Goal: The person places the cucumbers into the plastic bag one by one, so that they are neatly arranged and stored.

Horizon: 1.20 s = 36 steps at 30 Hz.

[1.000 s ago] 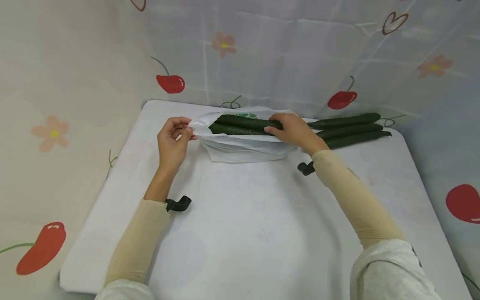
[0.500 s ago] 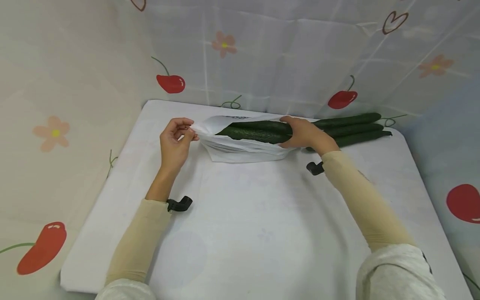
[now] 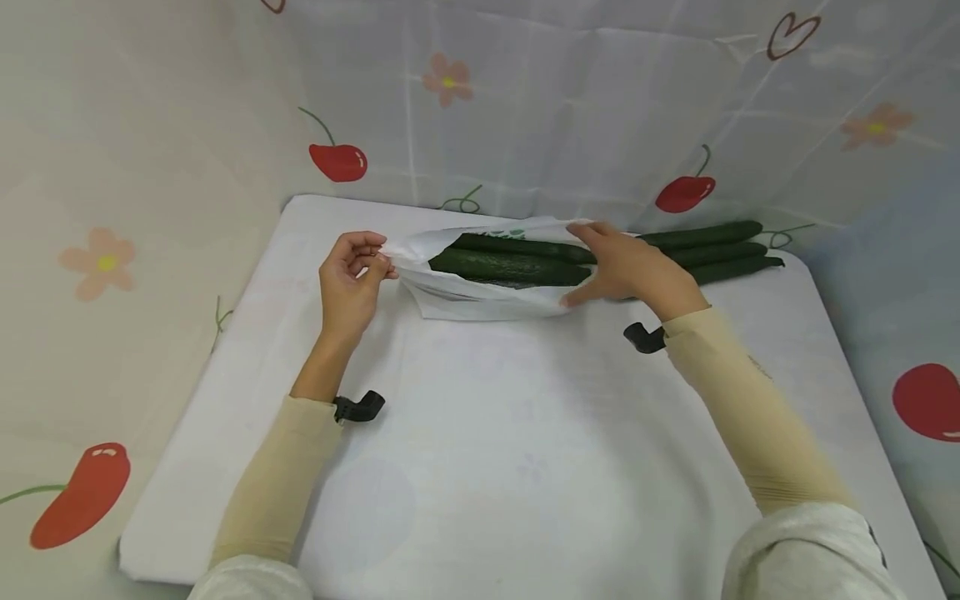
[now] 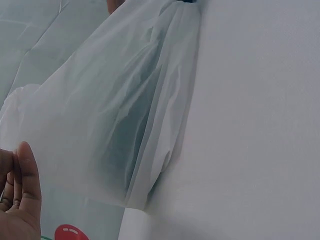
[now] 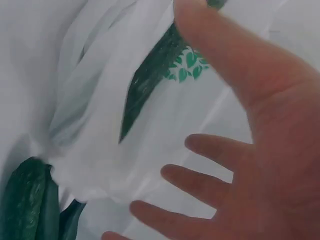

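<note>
While the left hand (image 3: pixel 348 287) pinched one end of a white plastic bag (image 3: pixel 487 308) between thumb and fingers, the right hand (image 3: pixel 630 267) stood spread at the other end, its fingers straight and clasping nothing. From where I stood, the bag stretched sideways between the two, its mouth facing up and gaping. Its near side sagged in folds just right of the pinch, and the right thumb lay at the near lip while the fingers reached towards the far one.

Inside that mouth, between the hands, two dark green cucumbers (image 3: pixel 517 268) lay side by side, lengthwise, their right ends just short of the spread palm. Some green leaf print (image 5: pixel 187 62) showed on the bag's inner far side, beneath the right thumb as the right wrist view had it.

Past the right hand, on its outer side, three more cucumbers (image 3: pixel 720 254) lay together on the white table (image 3: pixel 480 417), their nearer ends partly hidden behind that hand. Below each grip sat a beige sleeve (image 3: pixel 277 483) with a small black device at its cuff. Beyond both hands hung a pale curtain (image 3: pixel 525 108) printed with red cherries and flowers.
</note>
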### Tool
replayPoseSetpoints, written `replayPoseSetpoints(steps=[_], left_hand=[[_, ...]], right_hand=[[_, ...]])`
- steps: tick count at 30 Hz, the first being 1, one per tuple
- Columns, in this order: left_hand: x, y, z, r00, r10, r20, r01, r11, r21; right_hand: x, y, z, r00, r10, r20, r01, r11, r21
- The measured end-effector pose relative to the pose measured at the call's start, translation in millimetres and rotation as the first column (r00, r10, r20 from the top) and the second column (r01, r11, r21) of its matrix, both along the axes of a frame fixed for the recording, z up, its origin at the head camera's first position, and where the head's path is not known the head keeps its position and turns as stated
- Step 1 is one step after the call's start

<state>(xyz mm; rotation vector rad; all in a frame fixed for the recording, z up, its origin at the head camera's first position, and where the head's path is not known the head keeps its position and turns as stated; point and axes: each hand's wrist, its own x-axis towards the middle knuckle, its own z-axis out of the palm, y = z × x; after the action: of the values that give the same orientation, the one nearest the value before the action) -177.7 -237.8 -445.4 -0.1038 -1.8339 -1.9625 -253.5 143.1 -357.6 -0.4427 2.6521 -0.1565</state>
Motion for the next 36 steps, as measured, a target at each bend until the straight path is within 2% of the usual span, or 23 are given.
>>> replayPoseSetpoints(steps=[5, 9, 12, 17, 20, 24, 31, 36], left_hand=[[0.5, -4.2, -1.2, 0.999, 0.03, 0.023, -0.03, 1.0, 0.006], [-0.1, -5.9, -0.7, 0.999, 0.033, 0.021, -0.033, 0.999, 0.031], [-0.1, -5.8, -0.1, 0.999, 0.029, 0.018, -0.03, 0.999, 0.045], [0.6, -4.7, -0.5, 0.999, 0.031, 0.026, -0.033, 0.998, 0.049], [0.5, -3.5, -1.4, 0.999, 0.029, 0.033, -0.031, 0.998, 0.052], [-0.1, -2.9, -1.7, 0.999, 0.03, 0.043, -0.032, 0.998, 0.046], [-1.1, -2.3, 0.3, 0.998, 0.026, 0.048, -0.028, 0.998, 0.052], [-1.2, -3.6, -1.5, 0.998, 0.022, 0.057, -0.026, 0.998, 0.059]], right_hand=[[7.5, 38.6, -1.0, 0.998, -0.018, -0.059, 0.014, 0.997, -0.072], [7.3, 75.5, -9.4, 0.994, -0.073, -0.084, 0.064, 0.992, -0.107], [6.2, 103.8, -20.1, 0.99, -0.115, -0.079, 0.104, 0.985, -0.135], [3.4, 148.3, -40.1, 0.983, -0.145, -0.115, 0.119, 0.972, -0.204], [-0.1, 172.9, -51.2, 0.974, -0.173, -0.147, 0.132, 0.96, -0.248], [-6.3, 203.3, -63.6, 0.957, -0.244, -0.158, 0.193, 0.939, -0.285], [-13.7, 242.9, -75.7, 0.924, -0.346, -0.164, 0.288, 0.91, -0.297], [-17.8, 255.4, -80.7, 0.916, -0.375, -0.145, 0.32, 0.899, -0.299]])
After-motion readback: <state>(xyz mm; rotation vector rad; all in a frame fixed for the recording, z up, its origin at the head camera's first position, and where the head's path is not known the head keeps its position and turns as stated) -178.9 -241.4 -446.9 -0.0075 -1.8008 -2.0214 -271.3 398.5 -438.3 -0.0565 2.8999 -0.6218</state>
